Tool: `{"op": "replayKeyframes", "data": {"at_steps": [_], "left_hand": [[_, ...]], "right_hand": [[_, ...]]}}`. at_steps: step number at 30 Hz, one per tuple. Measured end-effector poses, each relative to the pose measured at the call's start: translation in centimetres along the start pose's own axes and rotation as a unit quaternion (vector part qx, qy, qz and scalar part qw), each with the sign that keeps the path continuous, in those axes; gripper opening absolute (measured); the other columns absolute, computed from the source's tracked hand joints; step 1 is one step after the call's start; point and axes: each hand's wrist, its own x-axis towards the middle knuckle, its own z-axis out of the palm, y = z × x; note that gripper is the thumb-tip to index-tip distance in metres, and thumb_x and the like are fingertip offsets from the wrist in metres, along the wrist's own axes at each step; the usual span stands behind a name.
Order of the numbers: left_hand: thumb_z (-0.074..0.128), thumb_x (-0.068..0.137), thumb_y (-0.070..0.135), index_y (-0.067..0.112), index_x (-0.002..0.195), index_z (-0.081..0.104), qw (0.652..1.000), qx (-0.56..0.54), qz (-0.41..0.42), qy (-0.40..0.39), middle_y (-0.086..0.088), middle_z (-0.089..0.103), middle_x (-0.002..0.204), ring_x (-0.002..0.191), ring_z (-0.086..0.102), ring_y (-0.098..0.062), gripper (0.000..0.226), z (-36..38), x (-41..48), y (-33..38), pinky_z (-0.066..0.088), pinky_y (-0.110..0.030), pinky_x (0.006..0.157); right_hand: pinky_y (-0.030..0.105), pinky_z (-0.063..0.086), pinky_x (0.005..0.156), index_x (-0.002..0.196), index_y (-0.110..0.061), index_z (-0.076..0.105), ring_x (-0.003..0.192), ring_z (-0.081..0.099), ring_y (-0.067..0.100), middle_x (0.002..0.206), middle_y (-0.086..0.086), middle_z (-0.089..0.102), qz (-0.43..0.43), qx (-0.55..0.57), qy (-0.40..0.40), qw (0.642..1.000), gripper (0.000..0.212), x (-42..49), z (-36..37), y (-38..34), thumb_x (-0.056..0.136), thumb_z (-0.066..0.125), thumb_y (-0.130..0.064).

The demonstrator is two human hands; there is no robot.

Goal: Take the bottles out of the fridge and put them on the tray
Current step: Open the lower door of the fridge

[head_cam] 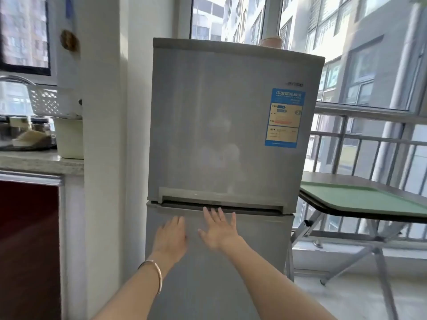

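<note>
A silver two-door fridge (231,125) stands straight ahead with both doors closed, so no bottles are in sight. A blue label sits on its upper door. My left hand (171,236), with a bracelet on the wrist, is raised flat in front of the lower door, fingers apart, holding nothing. My right hand (219,229) is spread open too, its fingertips just below the handle slot (221,197) between the two doors. A green tray (360,199) lies on a folding table to the right of the fridge.
The folding table (346,179) stands on metal legs against a railing and windows at right. A white pillar (104,158) flanks the fridge on the left, beside a stone counter (41,162) with a white basket, jars and a cup. A pot sits on the fridge top.
</note>
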Motion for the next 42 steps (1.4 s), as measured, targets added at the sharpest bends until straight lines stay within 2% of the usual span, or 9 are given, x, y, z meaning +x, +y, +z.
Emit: {"op": "replayKeyframes", "data": {"at_steps": [2, 4, 8, 16, 19, 23, 28, 34, 42], "left_hand": [[0.068, 0.076, 0.016, 0.011, 0.122, 0.056, 0.996, -0.031, 0.008, 0.083, -0.008, 0.059, 0.123, 0.114, 0.06, -0.027, 0.048, -0.3, 0.6, -0.3, 0.051, -0.039, 0.092], [0.056, 0.085, 0.014, 0.012, 0.149, 0.03, 0.997, -0.012, 0.032, 0.073, -0.007, 0.03, 0.156, 0.143, 0.032, -0.025, 0.069, -0.6, 1.2, -0.4, 0.032, -0.042, 0.113], [0.04, 0.095, 0.021, 0.019, 0.155, -0.007, 0.996, -0.002, 0.007, -0.088, 0.004, -0.011, 0.163, 0.151, -0.009, -0.018, 0.076, -0.3, 1.8, -0.1, 0.0, -0.05, 0.121], [0.039, 0.094, 0.02, 0.022, 0.152, 0.02, 0.996, -0.006, -0.019, -0.084, 0.002, 0.018, 0.161, 0.149, 0.012, -0.02, 0.062, -1.6, 2.6, 0.5, 0.007, -0.051, 0.12], [0.037, 0.094, 0.023, 0.023, 0.126, 0.051, 0.999, 0.025, 0.017, -0.028, -0.001, 0.057, 0.132, 0.123, 0.045, -0.026, 0.034, -3.2, 2.8, 0.4, 0.034, -0.042, 0.102], [0.039, 0.097, 0.028, 0.021, 0.102, 0.056, 0.998, -0.04, 0.04, -0.029, -0.007, 0.069, 0.105, 0.093, 0.062, -0.03, 0.018, -5.6, 3.1, 0.2, 0.051, -0.04, 0.083], [0.052, 0.097, 0.026, 0.026, 0.139, 0.046, 0.975, -0.15, 0.081, -0.145, -0.005, 0.059, 0.132, 0.118, 0.057, -0.023, 0.042, -5.7, 3.0, 2.9, 0.045, -0.034, 0.1], [0.048, 0.099, 0.031, 0.035, 0.148, 0.033, 0.943, -0.202, 0.169, -0.201, -0.001, 0.041, 0.152, 0.138, 0.04, -0.021, 0.051, -3.4, 2.8, 10.3, 0.033, -0.035, 0.114], [0.026, 0.103, 0.045, 0.035, 0.152, 0.023, 0.911, -0.214, 0.301, -0.184, 0.001, 0.007, 0.163, 0.15, 0.009, -0.018, 0.05, -1.9, 0.1, 23.9, 0.02, -0.046, 0.119]], "right_hand": [[0.058, -0.008, 0.117, 0.156, -0.019, -0.005, 0.152, -0.009, 0.018, 0.165, 0.0, -0.006, 0.014, 0.006, -0.018, 1.0, 0.075, 0.1, -0.2, -0.3, 0.098, 0.033, -0.047], [0.057, -0.006, 0.118, 0.156, -0.017, -0.004, 0.152, -0.007, 0.017, 0.165, 0.0, -0.007, 0.02, 0.002, -0.026, 0.999, 0.075, 0.1, -0.5, -0.2, 0.097, 0.037, -0.039], [0.054, -0.005, 0.118, 0.156, -0.018, -0.004, 0.152, -0.006, 0.017, 0.165, -0.001, -0.008, 0.03, 0.04, -0.053, 0.997, 0.073, -0.5, -1.9, -0.2, 0.095, 0.035, -0.025], [0.049, -0.001, 0.121, 0.156, -0.019, 0.003, 0.152, -0.005, 0.016, 0.165, -0.004, -0.004, 0.04, 0.096, -0.063, 0.993, 0.068, -0.5, -2.6, -0.1, 0.094, 0.03, -0.022], [0.05, 0.015, 0.116, 0.151, -0.015, 0.024, 0.146, 0.021, 0.023, 0.158, 0.004, 0.027, 0.03, 0.071, -0.014, 0.997, 0.056, -0.7, -2.7, 0.0, 0.096, 0.031, -0.025], [0.048, 0.027, 0.103, 0.124, -0.011, 0.051, 0.114, 0.054, 0.03, 0.123, 0.012, 0.062, 0.023, 0.008, 0.053, 0.998, 0.046, -1.7, -3.4, 0.0, 0.101, 0.022, -0.039], [0.045, 0.031, 0.102, 0.116, -0.01, 0.061, 0.104, 0.061, 0.029, 0.112, 0.009, 0.068, 0.11, -0.049, 0.064, 0.991, 0.039, -4.2, -5.6, 1.5, 0.099, 0.036, -0.033], [0.066, 0.03, 0.104, 0.151, -0.005, 0.016, 0.137, 0.032, 0.041, 0.15, 0.021, 0.034, 0.288, -0.098, -0.043, 0.952, 0.084, -7.8, -6.3, 5.5, 0.087, 0.055, -0.042], [0.076, 0.02, 0.104, 0.15, -0.012, -0.022, 0.149, -0.011, 0.04, 0.162, 0.014, -0.017, 0.398, -0.01, -0.117, 0.91, 0.117, -13.6, -5.6, 12.6, 0.083, 0.061, -0.06]]}}
